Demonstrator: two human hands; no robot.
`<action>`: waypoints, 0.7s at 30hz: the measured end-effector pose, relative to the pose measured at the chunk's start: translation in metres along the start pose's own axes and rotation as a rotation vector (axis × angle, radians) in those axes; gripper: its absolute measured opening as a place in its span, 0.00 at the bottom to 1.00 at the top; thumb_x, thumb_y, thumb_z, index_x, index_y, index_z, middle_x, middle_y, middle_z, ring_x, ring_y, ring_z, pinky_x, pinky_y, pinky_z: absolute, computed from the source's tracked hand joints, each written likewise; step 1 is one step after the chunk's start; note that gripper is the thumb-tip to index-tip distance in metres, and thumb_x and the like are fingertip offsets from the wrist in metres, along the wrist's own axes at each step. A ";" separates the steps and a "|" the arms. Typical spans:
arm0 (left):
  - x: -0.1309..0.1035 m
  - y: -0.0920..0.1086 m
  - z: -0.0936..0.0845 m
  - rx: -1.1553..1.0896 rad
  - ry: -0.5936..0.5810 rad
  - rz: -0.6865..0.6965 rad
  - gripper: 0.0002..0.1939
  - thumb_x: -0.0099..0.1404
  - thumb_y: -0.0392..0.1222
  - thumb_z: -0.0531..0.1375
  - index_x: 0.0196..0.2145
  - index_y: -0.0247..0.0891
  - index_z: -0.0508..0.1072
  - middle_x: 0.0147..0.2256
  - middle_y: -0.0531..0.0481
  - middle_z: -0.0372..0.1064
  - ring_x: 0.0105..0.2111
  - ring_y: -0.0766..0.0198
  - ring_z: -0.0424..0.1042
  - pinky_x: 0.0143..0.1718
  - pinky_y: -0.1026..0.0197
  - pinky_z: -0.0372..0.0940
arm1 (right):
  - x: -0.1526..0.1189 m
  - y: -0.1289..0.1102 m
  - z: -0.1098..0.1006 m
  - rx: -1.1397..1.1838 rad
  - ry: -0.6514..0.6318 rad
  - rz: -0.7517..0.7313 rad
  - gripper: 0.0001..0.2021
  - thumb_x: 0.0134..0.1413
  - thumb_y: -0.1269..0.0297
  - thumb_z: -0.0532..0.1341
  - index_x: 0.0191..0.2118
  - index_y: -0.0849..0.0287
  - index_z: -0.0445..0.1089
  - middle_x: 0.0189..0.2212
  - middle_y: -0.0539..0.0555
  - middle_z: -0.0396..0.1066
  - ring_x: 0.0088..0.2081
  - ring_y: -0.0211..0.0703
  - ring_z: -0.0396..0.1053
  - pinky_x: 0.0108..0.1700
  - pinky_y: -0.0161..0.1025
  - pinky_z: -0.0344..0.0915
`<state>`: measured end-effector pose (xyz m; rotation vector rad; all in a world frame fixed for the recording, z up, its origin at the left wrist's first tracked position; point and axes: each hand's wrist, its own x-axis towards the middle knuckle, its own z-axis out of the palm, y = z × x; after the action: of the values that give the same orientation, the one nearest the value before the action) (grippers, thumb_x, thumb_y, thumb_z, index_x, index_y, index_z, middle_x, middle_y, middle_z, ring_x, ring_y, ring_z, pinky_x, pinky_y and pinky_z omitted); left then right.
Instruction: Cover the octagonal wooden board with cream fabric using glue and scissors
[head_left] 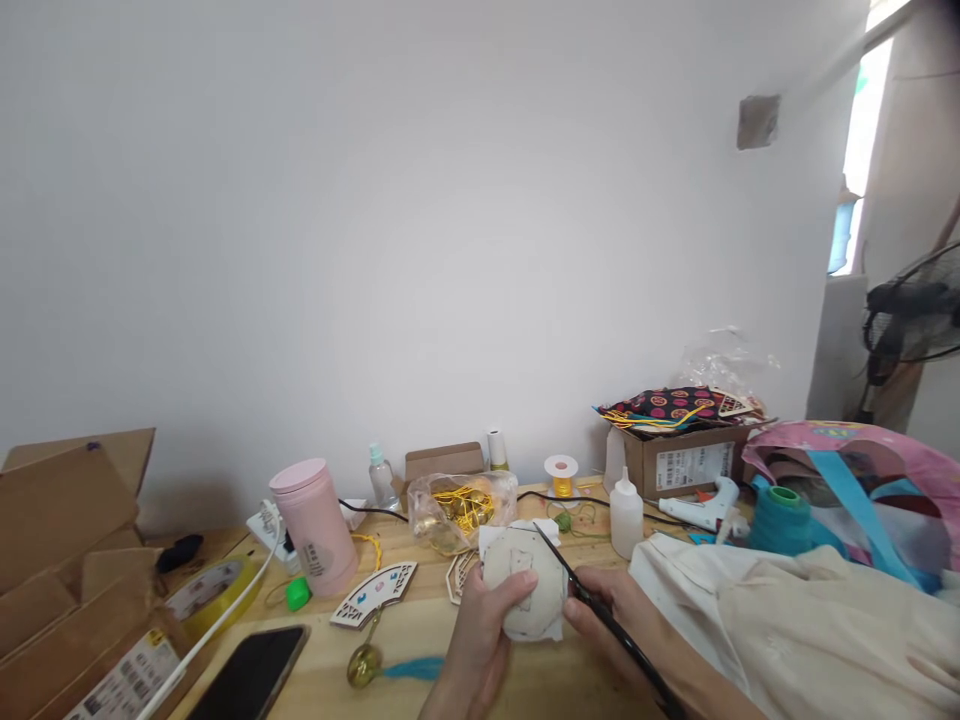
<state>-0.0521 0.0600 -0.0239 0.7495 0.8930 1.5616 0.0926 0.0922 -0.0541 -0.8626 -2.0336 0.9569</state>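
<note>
My left hand (486, 625) grips a flat, off-white, roughly octagonal piece (536, 560), thumb across its face. Faint pencil-like lines and dark dots mark its surface, and white material sticks out past its edge at the top and bottom right. My right hand (611, 605) is closed around a long, slim black tool (619, 632) with a pointed end. Its tip lies over the upper right part of the piece; whether it touches cannot be made out. Behind my left hand, a wooden lattice piece (456, 577) is partly hidden.
Left are an open cardboard box (67, 600), yellow tape roll (217, 590), phone (251, 672), pink tumbler (313, 525) and fan-shaped wooden piece (375, 594). A white squeeze bottle (626, 515), glue gun (705, 508), teal thread cone (780, 520) and pale cloth (795, 620) lie right.
</note>
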 end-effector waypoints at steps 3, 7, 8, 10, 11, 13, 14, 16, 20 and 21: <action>0.000 -0.001 0.000 -0.003 -0.002 -0.003 0.14 0.38 0.34 0.66 0.28 0.31 0.72 0.23 0.47 0.72 0.22 0.62 0.69 0.25 0.62 0.63 | 0.000 -0.005 -0.001 -0.028 -0.003 0.034 0.16 0.50 0.53 0.49 0.20 0.59 0.55 0.18 0.45 0.48 0.21 0.34 0.48 0.21 0.32 0.44; -0.001 -0.001 0.000 -0.008 -0.014 -0.009 0.14 0.39 0.34 0.66 0.28 0.31 0.73 0.23 0.47 0.72 0.23 0.61 0.69 0.25 0.61 0.63 | 0.001 -0.005 0.000 -0.055 0.020 0.058 0.16 0.50 0.54 0.49 0.19 0.58 0.52 0.17 0.45 0.46 0.21 0.34 0.47 0.21 0.32 0.43; -0.001 -0.001 0.000 -0.010 -0.017 -0.009 0.14 0.39 0.34 0.65 0.29 0.31 0.73 0.23 0.47 0.72 0.23 0.61 0.69 0.26 0.61 0.63 | 0.001 -0.004 0.001 -0.063 0.029 0.060 0.16 0.50 0.54 0.49 0.18 0.58 0.51 0.17 0.45 0.46 0.21 0.34 0.47 0.21 0.32 0.43; -0.001 -0.001 0.000 -0.016 -0.024 -0.008 0.14 0.39 0.34 0.66 0.28 0.31 0.73 0.22 0.48 0.72 0.22 0.62 0.68 0.24 0.62 0.63 | 0.000 0.000 0.002 -0.069 0.035 0.068 0.17 0.50 0.55 0.49 0.18 0.58 0.50 0.17 0.45 0.44 0.20 0.34 0.46 0.20 0.33 0.42; -0.001 -0.002 0.000 -0.019 -0.026 -0.009 0.14 0.38 0.35 0.66 0.28 0.31 0.73 0.22 0.48 0.72 0.22 0.62 0.68 0.24 0.63 0.63 | 0.000 0.001 0.003 -0.068 0.034 0.073 0.17 0.51 0.55 0.49 0.18 0.58 0.50 0.17 0.45 0.44 0.20 0.33 0.46 0.20 0.33 0.42; 0.000 -0.002 -0.001 -0.020 -0.028 -0.012 0.14 0.38 0.35 0.66 0.28 0.31 0.73 0.22 0.47 0.72 0.21 0.62 0.68 0.23 0.62 0.63 | 0.000 0.003 0.003 -0.065 0.027 0.082 0.17 0.51 0.54 0.49 0.18 0.58 0.50 0.17 0.44 0.43 0.20 0.33 0.45 0.20 0.33 0.41; 0.001 -0.003 -0.001 -0.020 -0.027 -0.013 0.15 0.38 0.35 0.66 0.28 0.31 0.73 0.23 0.47 0.72 0.22 0.61 0.69 0.23 0.62 0.63 | 0.001 0.003 0.003 -0.063 0.025 0.084 0.17 0.51 0.54 0.49 0.18 0.58 0.49 0.17 0.44 0.43 0.20 0.33 0.44 0.19 0.33 0.41; 0.002 -0.003 -0.001 -0.021 -0.023 -0.013 0.15 0.38 0.35 0.66 0.28 0.31 0.73 0.23 0.46 0.73 0.23 0.60 0.69 0.24 0.61 0.63 | 0.001 0.002 0.001 -0.065 0.026 0.087 0.17 0.50 0.54 0.49 0.17 0.58 0.49 0.17 0.44 0.43 0.20 0.33 0.44 0.19 0.33 0.41; 0.003 -0.004 -0.001 -0.022 -0.010 -0.015 0.20 0.37 0.35 0.66 0.33 0.31 0.73 0.24 0.46 0.73 0.24 0.58 0.70 0.23 0.62 0.63 | 0.002 -0.002 -0.001 -0.073 0.037 0.099 0.18 0.49 0.55 0.51 0.16 0.58 0.48 0.16 0.44 0.43 0.19 0.32 0.44 0.19 0.32 0.40; 0.003 -0.005 -0.002 -0.021 -0.004 -0.016 0.22 0.36 0.35 0.66 0.34 0.31 0.72 0.24 0.46 0.73 0.24 0.58 0.70 0.23 0.62 0.63 | 0.002 -0.001 -0.001 -0.072 0.040 0.103 0.18 0.49 0.54 0.51 0.16 0.58 0.48 0.16 0.44 0.43 0.19 0.32 0.44 0.19 0.32 0.40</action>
<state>-0.0516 0.0632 -0.0286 0.7287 0.8765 1.5531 0.0925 0.0932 -0.0518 -1.0259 -2.0165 0.9186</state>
